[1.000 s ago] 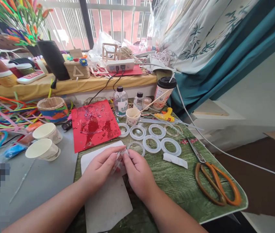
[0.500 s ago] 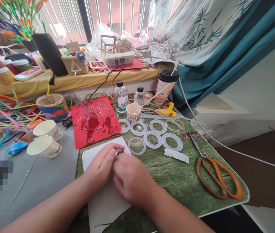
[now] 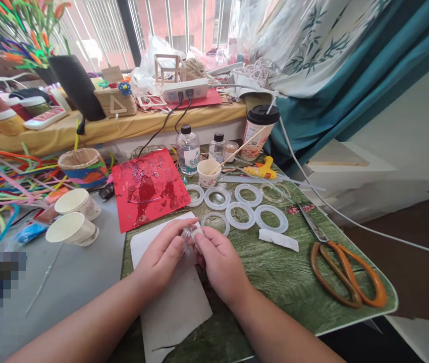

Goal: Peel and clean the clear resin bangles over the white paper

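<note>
Over a sheet of white paper, my left hand is closed round a small clear, shiny piece, largely hidden by the fingers. My right hand meets it from the other side, thumb and fingers pinching the piece's right edge, where something whitish shows at the thumb tip. Just beyond the hands lie several translucent silicone ring molds. One thinner clear ring is partly covered by my right hand. A white paper strip rests to the right of them.
Large scissors with orange-brown handles lie at right. Behind the rings stand a paper cup with a stick, bottles, a lidded drink cup and a yellow glue gun. A wet red sheet and two paper cups are left.
Half a second ago my right hand was turned over the clear piece, knuckles up and blurred; now its thumb is on top again, pinching the edge. My left hand keeps its hold.
</note>
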A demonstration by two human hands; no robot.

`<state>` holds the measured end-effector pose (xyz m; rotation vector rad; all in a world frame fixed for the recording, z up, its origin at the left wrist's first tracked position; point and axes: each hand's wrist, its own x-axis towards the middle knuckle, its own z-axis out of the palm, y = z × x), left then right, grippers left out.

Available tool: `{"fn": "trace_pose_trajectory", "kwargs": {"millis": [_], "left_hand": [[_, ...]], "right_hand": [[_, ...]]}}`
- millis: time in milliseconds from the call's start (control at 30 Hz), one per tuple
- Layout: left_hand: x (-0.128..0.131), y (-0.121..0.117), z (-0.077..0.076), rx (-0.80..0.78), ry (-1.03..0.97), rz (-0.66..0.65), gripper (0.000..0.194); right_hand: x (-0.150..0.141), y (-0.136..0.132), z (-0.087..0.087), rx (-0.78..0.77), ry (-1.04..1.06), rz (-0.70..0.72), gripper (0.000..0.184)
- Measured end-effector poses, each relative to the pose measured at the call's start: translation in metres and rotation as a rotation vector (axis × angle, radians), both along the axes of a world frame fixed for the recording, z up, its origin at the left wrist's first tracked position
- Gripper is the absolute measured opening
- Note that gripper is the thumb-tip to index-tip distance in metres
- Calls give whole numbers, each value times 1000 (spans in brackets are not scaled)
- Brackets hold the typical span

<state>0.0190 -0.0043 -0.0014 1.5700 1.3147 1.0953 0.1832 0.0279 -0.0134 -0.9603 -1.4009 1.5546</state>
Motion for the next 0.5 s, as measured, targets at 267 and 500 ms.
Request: {"fn": "trace_pose_trajectory", "kwargs": {"millis": [267,500], "left_hand": [[2,2,2,-30,76,10,55],[7,5,5,-166,-147,101,45]], "right_hand": [[6,-7,6,778,-334,105,21],[4,-8,7,967,-382,197,21]]}}
